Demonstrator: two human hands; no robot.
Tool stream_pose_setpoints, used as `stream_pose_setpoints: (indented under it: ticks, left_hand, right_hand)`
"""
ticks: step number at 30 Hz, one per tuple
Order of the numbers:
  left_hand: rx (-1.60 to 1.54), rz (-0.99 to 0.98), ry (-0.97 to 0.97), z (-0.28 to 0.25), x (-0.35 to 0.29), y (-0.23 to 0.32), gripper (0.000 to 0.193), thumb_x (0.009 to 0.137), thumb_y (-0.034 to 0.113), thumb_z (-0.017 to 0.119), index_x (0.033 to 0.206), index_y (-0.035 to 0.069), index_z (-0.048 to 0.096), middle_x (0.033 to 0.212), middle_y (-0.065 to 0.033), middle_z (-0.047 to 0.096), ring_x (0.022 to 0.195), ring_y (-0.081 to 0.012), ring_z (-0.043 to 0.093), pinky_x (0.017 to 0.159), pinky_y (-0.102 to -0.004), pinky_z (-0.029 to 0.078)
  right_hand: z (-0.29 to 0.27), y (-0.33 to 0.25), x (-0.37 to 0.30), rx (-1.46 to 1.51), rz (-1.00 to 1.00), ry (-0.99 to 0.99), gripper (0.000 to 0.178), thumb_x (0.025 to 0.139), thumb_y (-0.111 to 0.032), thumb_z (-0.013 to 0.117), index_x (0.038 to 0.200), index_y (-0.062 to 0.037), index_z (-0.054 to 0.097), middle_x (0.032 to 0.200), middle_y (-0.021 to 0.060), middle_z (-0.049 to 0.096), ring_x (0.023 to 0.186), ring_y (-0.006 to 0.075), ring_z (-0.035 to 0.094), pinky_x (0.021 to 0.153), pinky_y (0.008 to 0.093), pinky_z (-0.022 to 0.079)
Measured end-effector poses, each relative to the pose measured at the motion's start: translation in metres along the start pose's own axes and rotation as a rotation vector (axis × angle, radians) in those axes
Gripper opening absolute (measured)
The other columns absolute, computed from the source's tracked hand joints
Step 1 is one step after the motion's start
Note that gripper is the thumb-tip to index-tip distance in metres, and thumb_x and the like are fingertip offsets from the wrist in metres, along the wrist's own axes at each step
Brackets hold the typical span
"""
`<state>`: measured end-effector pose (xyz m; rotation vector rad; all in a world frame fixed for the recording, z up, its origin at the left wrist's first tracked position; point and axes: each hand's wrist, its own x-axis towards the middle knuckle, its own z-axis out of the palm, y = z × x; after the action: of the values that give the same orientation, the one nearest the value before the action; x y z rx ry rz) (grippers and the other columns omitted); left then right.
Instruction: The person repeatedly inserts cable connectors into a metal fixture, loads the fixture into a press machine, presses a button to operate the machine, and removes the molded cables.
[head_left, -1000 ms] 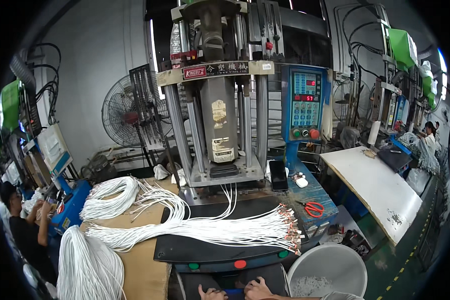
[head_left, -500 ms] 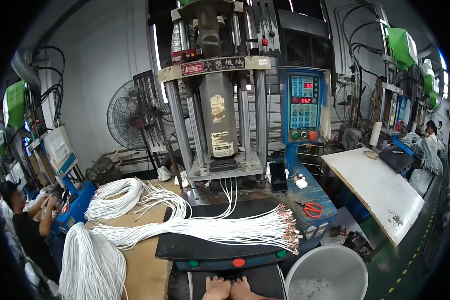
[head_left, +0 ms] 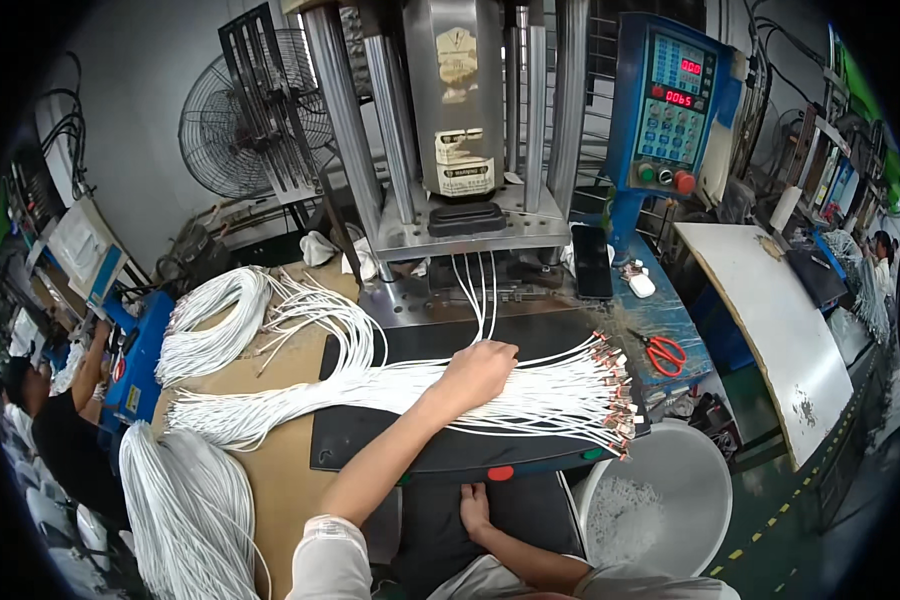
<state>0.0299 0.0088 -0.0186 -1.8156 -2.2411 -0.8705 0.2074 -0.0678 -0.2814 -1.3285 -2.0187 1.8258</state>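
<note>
A long bundle of white cables (head_left: 370,385) with metal connector ends (head_left: 615,395) lies across a black mat (head_left: 370,445) on the bench. My left hand (head_left: 480,370) reaches in from the lower left and lies on the middle of the bundle, fingers curled down into the wires. My right hand (head_left: 473,507) rests flat on a dark surface below the bench's front edge, fingers apart and holding nothing. A few cables (head_left: 478,290) run from the bundle up into the vertical press (head_left: 465,215) behind it.
More white cable coils lie at the left (head_left: 210,325) and lower left (head_left: 185,510). Red scissors (head_left: 660,350), a phone (head_left: 590,262) and a blue control panel (head_left: 670,105) are to the right. A white bucket (head_left: 660,500) stands at lower right, a fan (head_left: 240,120) behind. A person (head_left: 60,430) works at far left.
My left hand has come up from the lower edge, where both hands were together, and onto the cable bundle. The view has tipped down and closer to the bench.
</note>
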Motion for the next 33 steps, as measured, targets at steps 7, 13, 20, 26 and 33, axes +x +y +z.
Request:
stream_pose_setpoints:
  ticks: [7,13,20,26,33]
  left_hand:
    - [0.366,-0.404,-0.122,-0.05,-0.004,-0.118,0.018,0.088,0.012,0.058,0.099,-0.001,0.066,0.099,-0.0194,0.068,0.089,-0.0404,0.067,0.077,-0.0458,0.056]
    - [-0.095,-0.093,-0.235,-0.065,-0.01,-0.046,0.022,0.092,0.021,0.061,0.098,0.001,0.068,0.094,-0.0177,0.064,0.1,-0.0333,0.061,0.092,-0.043,0.047]
    - [-0.146,-0.087,-0.373,-0.051,-0.016,-0.054,0.025,0.093,0.023,0.061,0.104,0.0,0.066,0.09,-0.0165,0.064,0.095,-0.0343,0.061,0.086,-0.0426,0.048]
    - [-0.075,-0.168,-0.114,-0.043,-0.032,-0.04,0.021,0.092,0.016,0.063,0.105,0.0,0.065,0.09,-0.0154,0.064,0.091,-0.0343,0.06,0.081,-0.0402,0.048]
    - [-0.025,0.049,0.148,-0.038,-0.026,-0.043,0.015,0.087,0.008,0.067,0.1,0.0,0.065,0.087,-0.0125,0.065,0.082,-0.0325,0.059,0.073,-0.0404,0.049]
  right_hand:
    - [-0.014,0.01,0.015,0.204,0.093,0.006,0.06,0.104,-0.041,0.041,0.142,0.0051,0.043,0.143,0.0196,0.051,0.128,0.0311,0.048,0.107,0.0362,0.036]
    - [-0.016,0.026,0.018,0.142,0.116,0.053,0.056,0.106,-0.037,0.039,0.145,0.0038,0.041,0.147,0.015,0.046,0.134,0.027,0.043,0.11,0.0328,0.034]
    - [-0.009,0.065,0.04,0.294,0.148,0.04,0.054,0.106,-0.032,0.04,0.146,0.0038,0.038,0.147,0.0146,0.046,0.135,0.0272,0.042,0.111,0.0322,0.032]
    - [-0.033,-0.01,-0.013,-0.048,-0.079,-0.168,0.045,0.099,-0.013,0.051,0.14,0.0027,0.043,0.148,0.0226,0.041,0.134,0.0405,0.041,0.11,0.0385,0.035]
    - [-0.17,-0.237,-0.07,-0.125,-1.091,-0.688,0.038,0.087,-0.013,0.07,0.122,-0.0033,0.061,0.128,0.0158,0.06,0.12,0.0313,0.057,0.095,0.0417,0.047]
